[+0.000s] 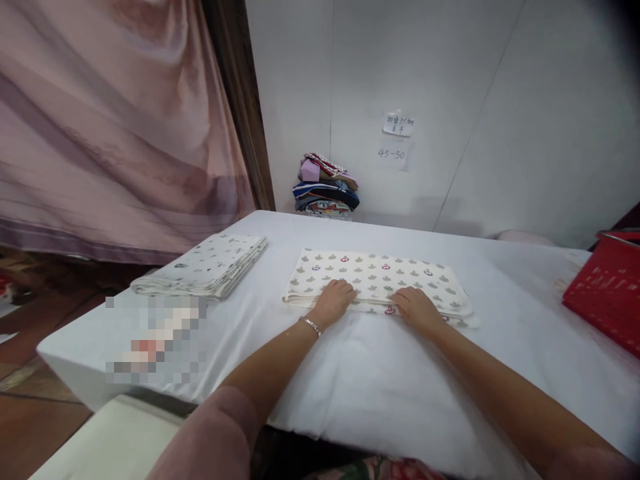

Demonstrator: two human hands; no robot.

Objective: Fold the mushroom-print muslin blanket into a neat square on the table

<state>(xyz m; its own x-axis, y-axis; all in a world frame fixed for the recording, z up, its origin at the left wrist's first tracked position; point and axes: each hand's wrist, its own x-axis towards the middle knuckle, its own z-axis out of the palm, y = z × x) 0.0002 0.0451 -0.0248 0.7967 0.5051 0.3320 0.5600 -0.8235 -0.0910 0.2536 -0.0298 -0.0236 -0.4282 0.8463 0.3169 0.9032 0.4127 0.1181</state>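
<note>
A folded cream cloth (370, 273) printed with grey mushroom-like shapes, a few outlined in red or blue, lies lengthwise on the white-covered table (360, 373). Its layers are stacked, and a lower layer shows past the near edge of the upper one. My left hand (334, 301), with a bracelet at the wrist, is closed on the near edge, left of the middle. A short way to its right, my right hand (415, 305) grips the same edge. Fingertips and thumbs are partly hidden.
On the table's left lies a folded pale cloth stack (210, 263) with dark prints; in front of it is a pixelated patch. A pile of folded fabrics (326, 187) stands by the wall. At right is a red fabric-like item (607, 287). A pink curtain (125, 133) hangs left.
</note>
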